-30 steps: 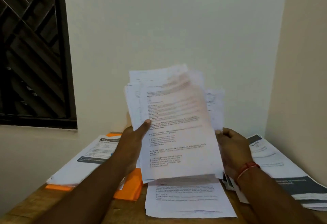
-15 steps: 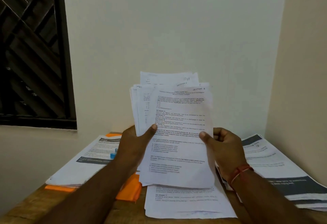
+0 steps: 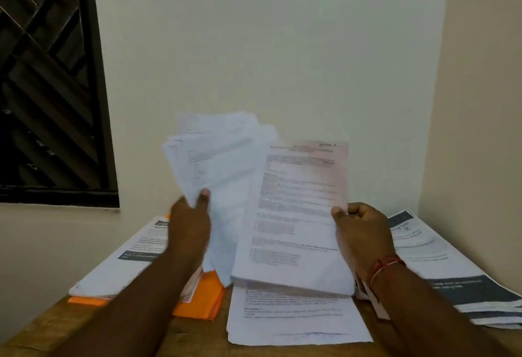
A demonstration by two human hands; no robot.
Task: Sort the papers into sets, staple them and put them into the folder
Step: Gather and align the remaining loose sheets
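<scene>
Above the table (image 3: pixel 195 335), left fingers (image 3: pixel 204 201) around a fanned sheaf (image 3: pixel 223 159), right fingers (image 3: pixel 340 213) around one sheet (image 3: pixel 296 215), print unreadable.

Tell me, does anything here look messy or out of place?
The sheaf in the left hand is fanned crookedly, unlike the flat sheet in the right hand. The orange folder lies half buried under a paper pile.

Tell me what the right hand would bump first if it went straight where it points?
Probably the back wall. The right hand, pinching a sheet, points forward and up; nothing else shows ahead, though depth is unclear.
</scene>
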